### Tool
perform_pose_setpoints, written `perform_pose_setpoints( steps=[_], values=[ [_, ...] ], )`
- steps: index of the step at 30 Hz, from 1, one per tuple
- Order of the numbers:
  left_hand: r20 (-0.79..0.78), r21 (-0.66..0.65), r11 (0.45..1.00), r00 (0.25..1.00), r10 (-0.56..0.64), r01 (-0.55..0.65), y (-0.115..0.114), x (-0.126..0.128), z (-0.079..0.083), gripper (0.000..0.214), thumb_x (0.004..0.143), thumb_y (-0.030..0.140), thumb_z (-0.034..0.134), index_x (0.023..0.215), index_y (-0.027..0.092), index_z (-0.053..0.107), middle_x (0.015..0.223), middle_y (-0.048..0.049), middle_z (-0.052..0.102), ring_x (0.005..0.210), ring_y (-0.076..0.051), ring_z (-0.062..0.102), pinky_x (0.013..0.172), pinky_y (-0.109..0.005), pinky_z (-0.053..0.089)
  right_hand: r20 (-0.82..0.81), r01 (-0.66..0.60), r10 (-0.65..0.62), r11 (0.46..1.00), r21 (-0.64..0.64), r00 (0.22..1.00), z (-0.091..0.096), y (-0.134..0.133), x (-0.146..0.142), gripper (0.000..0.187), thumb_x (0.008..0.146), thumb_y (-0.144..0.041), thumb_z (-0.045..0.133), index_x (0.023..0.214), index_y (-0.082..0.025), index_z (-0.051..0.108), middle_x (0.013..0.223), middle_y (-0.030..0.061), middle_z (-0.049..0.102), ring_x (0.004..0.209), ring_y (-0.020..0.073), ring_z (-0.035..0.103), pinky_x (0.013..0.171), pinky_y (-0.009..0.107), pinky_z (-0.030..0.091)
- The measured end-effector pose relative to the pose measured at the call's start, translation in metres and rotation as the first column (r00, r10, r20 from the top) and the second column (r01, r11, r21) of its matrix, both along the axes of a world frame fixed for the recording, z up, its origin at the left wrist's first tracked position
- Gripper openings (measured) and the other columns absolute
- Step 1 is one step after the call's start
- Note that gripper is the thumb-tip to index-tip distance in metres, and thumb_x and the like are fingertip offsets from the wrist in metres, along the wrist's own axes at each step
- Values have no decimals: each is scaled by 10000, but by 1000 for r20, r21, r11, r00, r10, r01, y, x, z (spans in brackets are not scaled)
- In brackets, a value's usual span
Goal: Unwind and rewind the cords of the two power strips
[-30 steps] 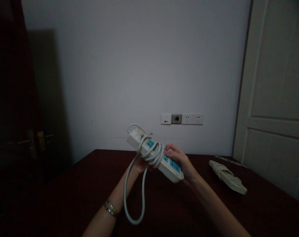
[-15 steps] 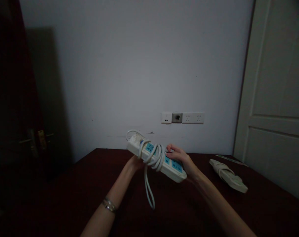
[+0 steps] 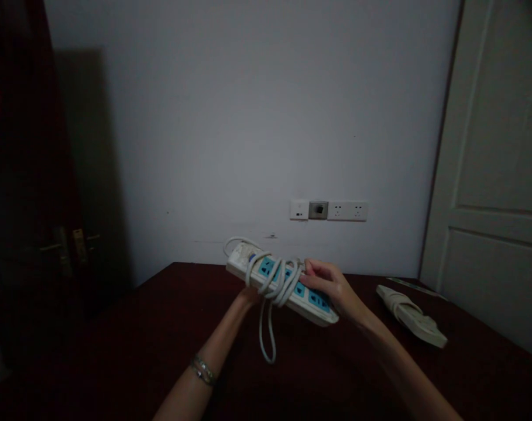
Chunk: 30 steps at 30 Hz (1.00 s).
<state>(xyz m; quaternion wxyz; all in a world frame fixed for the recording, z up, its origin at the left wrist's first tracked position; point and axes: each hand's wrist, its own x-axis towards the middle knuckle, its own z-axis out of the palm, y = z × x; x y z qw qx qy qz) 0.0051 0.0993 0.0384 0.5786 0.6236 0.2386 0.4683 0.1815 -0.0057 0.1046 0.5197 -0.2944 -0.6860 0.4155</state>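
A white power strip with blue socket faces is held up above the dark table, tilted down to the right. Its pale power cord is wound several times around the middle, and one loop hangs below. My left hand supports the strip from beneath and behind; its fingers are mostly hidden. At the strip's upper edge, the thumb and fingers of my right hand pinch the cord beside the windings.
On the dark red table, a second white power strip wrapped in its cord lies to the right. Behind it is a thin flat strip near the table's back edge. Wall sockets sit above the table, and a white door stands at right.
My right fingers have closed from a looser, raised pose into a pinch by the windings. The windings look more spread, and the hanging loop has shifted slightly. The view has turned a little left.
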Motion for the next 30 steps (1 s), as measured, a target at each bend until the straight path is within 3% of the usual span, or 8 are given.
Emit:
perform_pose_setpoints(
  steps=[2, 5, 9, 18, 21, 23, 26, 30],
  values=[
    [-31, 17, 1000, 999, 19, -19, 4, 5, -5, 207, 781, 324, 599, 868, 138, 623, 711, -32, 598, 602, -132, 534, 538, -254, 419, 17, 67, -67, 997, 38, 998, 3, 2, 10, 389, 643, -396, 661, 539, -197, 344, 523, -48, 362, 510, 90, 328, 469, 219, 241],
    [-257, 63, 997, 966, -23, 41, 7, 12, -8, 190, 685, 314, 681, 690, 128, 646, 507, 3, 516, 426, -89, 410, 435, -220, 297, -8, 181, -181, 979, 93, 983, 7, 6, 28, 379, 642, -419, 672, 573, -199, 371, 527, -51, 380, 499, 87, 339, 459, 213, 240],
    [-542, 110, 983, 838, -63, 144, 3, 10, -2, 278, 645, 379, 693, 634, 103, 662, 548, -22, 558, 432, -69, 396, 438, -212, 283, -102, 399, -389, 909, 123, 916, 10, 15, 55, 378, 616, -429, 688, 604, -203, 385, 516, -56, 405, 477, 85, 356, 444, 205, 241],
    [-660, 163, 971, 751, -25, 175, -10, 8, 16, 177, 588, 179, 618, 733, 145, 713, 666, -32, 617, 494, -94, 468, 455, -204, 373, -3, 782, -793, 600, 166, 609, -1, 46, 105, 330, 643, -475, 586, 689, -225, 377, 529, -28, 490, 461, 130, 431, 438, 233, 291],
    [-695, 256, 963, 708, 123, 83, -12, -1, 26, 258, 577, 116, 555, 778, 142, 715, 587, -6, 589, 479, -89, 447, 444, -187, 333, 82, 860, -890, 454, 231, 448, -11, 58, 115, 291, 674, -469, 533, 716, -225, 380, 557, -21, 475, 504, 152, 450, 486, 258, 315],
    [-689, 336, 941, 689, 223, 31, -14, -10, 35, 289, 591, 106, 527, 808, 142, 715, 532, 13, 557, 458, -81, 408, 428, -181, 280, 134, 880, -916, 401, 254, 378, -16, 64, 119, 290, 682, -477, 512, 740, -224, 382, 578, -15, 472, 533, 166, 457, 517, 273, 324],
    [-639, 441, 898, 705, 307, 9, -22, -21, 50, 287, 635, 121, 515, 837, 142, 718, 526, 22, 548, 460, -70, 362, 436, -188, 243, 220, 875, -904, 416, 249, 367, -22, 72, 120, 297, 694, -481, 487, 788, -220, 379, 623, -2, 488, 572, 183, 474, 553, 288, 338],
    [-518, 515, 855, 769, 374, -69, -48, -30, 75, 328, 632, 176, 614, 945, 143, 709, 637, -10, 608, 524, -92, 427, 485, -200, 314, 342, 815, -819, 543, 204, 460, -26, 77, 113, 296, 703, -458, 479, 831, -222, 355, 634, -1, 507, 596, 195, 508, 575, 291, 357]
  ],
)
